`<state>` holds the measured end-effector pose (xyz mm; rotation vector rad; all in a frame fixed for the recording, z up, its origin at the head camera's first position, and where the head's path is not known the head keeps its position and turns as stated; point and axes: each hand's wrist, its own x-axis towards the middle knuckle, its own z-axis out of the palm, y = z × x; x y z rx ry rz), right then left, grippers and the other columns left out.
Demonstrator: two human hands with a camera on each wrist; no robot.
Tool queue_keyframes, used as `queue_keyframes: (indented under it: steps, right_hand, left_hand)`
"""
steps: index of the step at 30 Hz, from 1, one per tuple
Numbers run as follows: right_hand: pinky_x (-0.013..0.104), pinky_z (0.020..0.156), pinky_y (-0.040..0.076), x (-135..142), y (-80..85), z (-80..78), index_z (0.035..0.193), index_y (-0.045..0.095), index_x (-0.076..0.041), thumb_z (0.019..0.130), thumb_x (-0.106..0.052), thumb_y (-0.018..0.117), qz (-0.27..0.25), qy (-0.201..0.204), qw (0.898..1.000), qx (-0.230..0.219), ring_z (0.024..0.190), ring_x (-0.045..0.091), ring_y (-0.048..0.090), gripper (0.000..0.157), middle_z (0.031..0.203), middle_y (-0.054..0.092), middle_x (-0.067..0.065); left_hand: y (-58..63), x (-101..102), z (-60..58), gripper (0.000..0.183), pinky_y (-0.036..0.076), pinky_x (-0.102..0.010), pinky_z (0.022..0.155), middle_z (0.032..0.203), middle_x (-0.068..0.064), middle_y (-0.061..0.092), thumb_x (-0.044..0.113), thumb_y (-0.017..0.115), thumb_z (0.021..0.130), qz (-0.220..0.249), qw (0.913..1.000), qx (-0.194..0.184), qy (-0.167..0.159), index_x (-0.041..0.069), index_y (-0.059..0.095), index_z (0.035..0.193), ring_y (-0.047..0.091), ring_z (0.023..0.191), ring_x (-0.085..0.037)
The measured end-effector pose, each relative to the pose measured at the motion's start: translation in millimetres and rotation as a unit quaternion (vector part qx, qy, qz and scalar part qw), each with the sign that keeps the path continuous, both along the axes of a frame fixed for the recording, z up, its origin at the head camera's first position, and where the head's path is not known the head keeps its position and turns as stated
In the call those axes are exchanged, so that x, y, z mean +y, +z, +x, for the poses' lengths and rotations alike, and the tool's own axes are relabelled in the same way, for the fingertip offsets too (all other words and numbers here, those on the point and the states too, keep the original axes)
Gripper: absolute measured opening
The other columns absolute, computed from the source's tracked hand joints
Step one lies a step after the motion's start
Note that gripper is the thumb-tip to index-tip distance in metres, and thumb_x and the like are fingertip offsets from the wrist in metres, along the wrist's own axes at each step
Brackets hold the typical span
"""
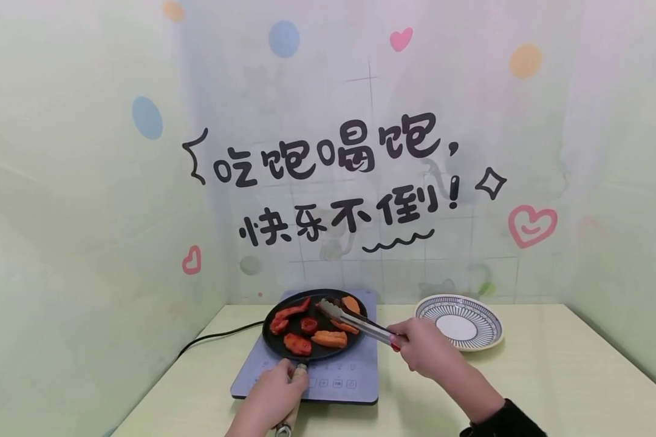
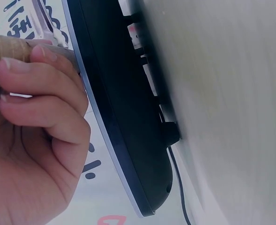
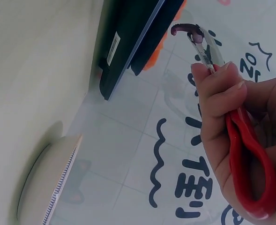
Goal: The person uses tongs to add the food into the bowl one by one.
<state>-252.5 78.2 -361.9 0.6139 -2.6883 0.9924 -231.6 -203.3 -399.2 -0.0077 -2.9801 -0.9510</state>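
My left hand (image 1: 276,391) grips the wooden handle (image 2: 9,54) of a round black frying pan (image 1: 318,354), fingers curled round it. My right hand (image 1: 429,349) holds metal tongs (image 1: 369,329) by their red grips (image 3: 264,187). Over the right half of the pan, the tongs' tips pinch a small dark purple, curled piece of food (image 3: 182,29). Red pieces (image 1: 297,345) lie in the pan's left and middle. Orange pieces (image 1: 330,338) lie at its right and front. The pan sits on a flat induction cooktop (image 1: 363,376).
To the right of the cooktop stands a white oval plate (image 1: 489,328) with a blue patterned rim, behind my right hand. A black cord (image 1: 218,334) runs left from the cooktop. Printed walls surround the pale table (image 1: 557,376) at the back and sides.
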Motion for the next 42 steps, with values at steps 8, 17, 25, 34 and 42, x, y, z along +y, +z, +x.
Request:
queue_keyframes:
  steps: [8, 17, 25, 34, 42]
  right_hand:
    - [0.023, 0.042, 0.034, -1.6, -5.3, -1.6, 0.067, 0.056, -0.022, 0.088, -0.009, 0.063, 0.077, -0.018, 0.994, 0.081, 0.045, 0.006, 0.039, 0.026, 0.053, 0.043, -0.009]
    - [0.027, 0.046, 0.035, 2.0, 6.6, 1.6, 0.07, 0.056, -0.022, 0.088, -0.011, 0.065, 0.068, -0.035, 0.993, 0.086, 0.048, 0.008, 0.039, 0.023, 0.056, 0.044, -0.008]
    - [0.024, 0.042, 0.04, 25.1, 37.6, 12.3, 0.107, 0.066, -0.011, 0.095, -0.013, 0.058, -0.045, -0.077, 0.995, 0.041, 0.05, 0.011, 0.05, 0.015, 0.068, 0.056, 0.002]
    - [0.029, 0.057, 0.054, 65.4, 77.4, 38.2, 0.148, 0.032, -0.004, 0.101, -0.02, 0.049, -0.151, -0.092, 0.98, 0.094, 0.065, 0.018, 0.065, 0.053, 0.112, 0.062, 0.024]
    - [0.039, 0.059, 0.041, 99.6, 78.6, 42.4, 0.143, 0.042, -0.009, 0.101, -0.023, 0.048, -0.07, -0.162, 0.963, 0.205, 0.078, 0.03, 0.054, 0.045, 0.1, 0.067, 0.021]
  left_hand:
    - [-0.8, -1.1, 0.0, 0.028, 0.039, -0.035, 0.06, 0.073, -0.004, 0.055, 0.037, 0.05, 0.092, 0.0, 1.0, 0.003, -0.004, 0.009, 0.054, 0.089, 0.049, 0.065, -0.019]
    - [-0.2, -0.9, -1.2, 0.028, 0.039, -0.034, 0.058, 0.073, -0.005, 0.055, 0.037, 0.051, 0.092, 0.002, 1.0, -0.007, -0.001, 0.009, 0.054, 0.09, 0.049, 0.064, -0.019]
    - [-0.7, -0.9, -0.9, 0.028, 0.039, -0.036, 0.06, 0.075, -0.005, 0.055, 0.037, 0.051, 0.092, -0.007, 1.0, -0.004, 0.002, 0.009, 0.054, 0.089, 0.049, 0.066, -0.02]
    - [0.0, -0.1, 1.3, 0.028, 0.039, -0.036, 0.061, 0.075, -0.005, 0.055, 0.036, 0.051, 0.091, -0.007, 1.0, -0.003, 0.002, 0.008, 0.055, 0.089, 0.049, 0.067, -0.021]
    - [0.0, 0.5, 2.5, 0.027, 0.038, -0.034, 0.058, 0.072, -0.005, 0.055, 0.036, 0.05, 0.092, 0.004, 1.0, -0.003, -0.002, 0.009, 0.054, 0.089, 0.049, 0.064, -0.019]
